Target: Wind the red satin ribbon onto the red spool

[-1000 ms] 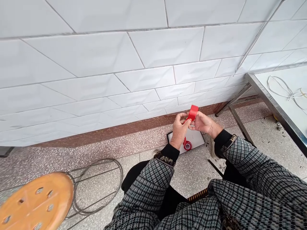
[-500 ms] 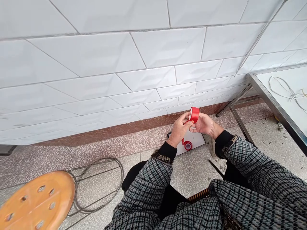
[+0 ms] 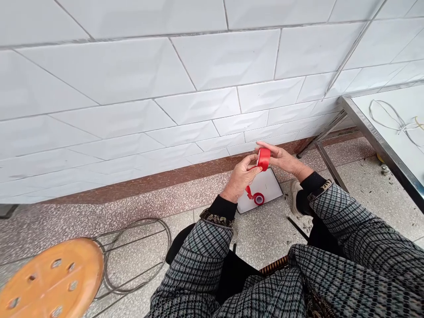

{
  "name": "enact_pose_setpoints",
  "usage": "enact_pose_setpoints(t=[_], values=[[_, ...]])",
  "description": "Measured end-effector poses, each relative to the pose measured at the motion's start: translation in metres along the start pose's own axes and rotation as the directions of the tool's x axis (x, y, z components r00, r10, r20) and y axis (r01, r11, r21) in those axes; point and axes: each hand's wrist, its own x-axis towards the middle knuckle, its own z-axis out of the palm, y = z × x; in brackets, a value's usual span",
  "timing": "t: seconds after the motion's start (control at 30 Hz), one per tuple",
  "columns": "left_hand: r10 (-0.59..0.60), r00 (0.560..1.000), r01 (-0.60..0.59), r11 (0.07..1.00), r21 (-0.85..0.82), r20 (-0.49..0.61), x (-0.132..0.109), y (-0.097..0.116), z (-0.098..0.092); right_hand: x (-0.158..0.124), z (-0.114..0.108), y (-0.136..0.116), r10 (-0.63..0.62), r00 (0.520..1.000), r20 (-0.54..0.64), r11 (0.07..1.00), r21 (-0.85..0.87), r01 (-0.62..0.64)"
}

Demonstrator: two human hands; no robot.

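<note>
A wide roll of red ribbon [image 3: 264, 159] is pinched between the thumb and fingers of my left hand [image 3: 239, 176]. My right hand [image 3: 285, 160] is at the roll's right side, its fingers stretched out behind and over it; whether it grips the roll is hard to see. Below the hands a white board [image 3: 270, 187] with a dark edge lies on the speckled floor. On it rests a smaller red roll [image 3: 259, 199] with a loose red strip at its left.
An orange round stool [image 3: 49, 282] with a metal frame stands at lower left. At right is a metal-edged table [image 3: 380, 145] with white cables [image 3: 402, 126] on top. A white tiled wall [image 3: 198, 62] rises ahead. Small debris dots the floor.
My right hand has moved up, its fingers now stretched behind the red ribbon roll. The roll and my left hand have shifted slightly left, and more of the white board shows.
</note>
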Motion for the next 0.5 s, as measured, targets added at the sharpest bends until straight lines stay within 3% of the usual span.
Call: enact_pose_setpoints(t=[0.1,0.2,0.33,0.5], values=[[-0.052,0.996,0.056,0.998,-0.043,0.073,0.000,0.001,0.000,0.003,-0.011,-0.003,-0.139,0.990,0.005,0.960,-0.244,0.136],[-0.075,0.997,0.077,0.995,-0.063,0.030,0.002,-0.002,0.006,0.005,-0.017,0.000,-0.192,0.975,-0.109,0.924,-0.355,0.143],[-0.022,0.992,0.015,0.998,-0.058,-0.128,0.005,-0.008,0.012,0.011,-0.026,0.004,-0.160,0.932,-0.324,0.950,-0.306,0.057],[-0.008,0.997,0.003,0.998,-0.059,-0.075,0.004,-0.006,0.013,0.012,-0.025,0.000,-0.067,0.950,-0.305,0.993,-0.115,0.033]])
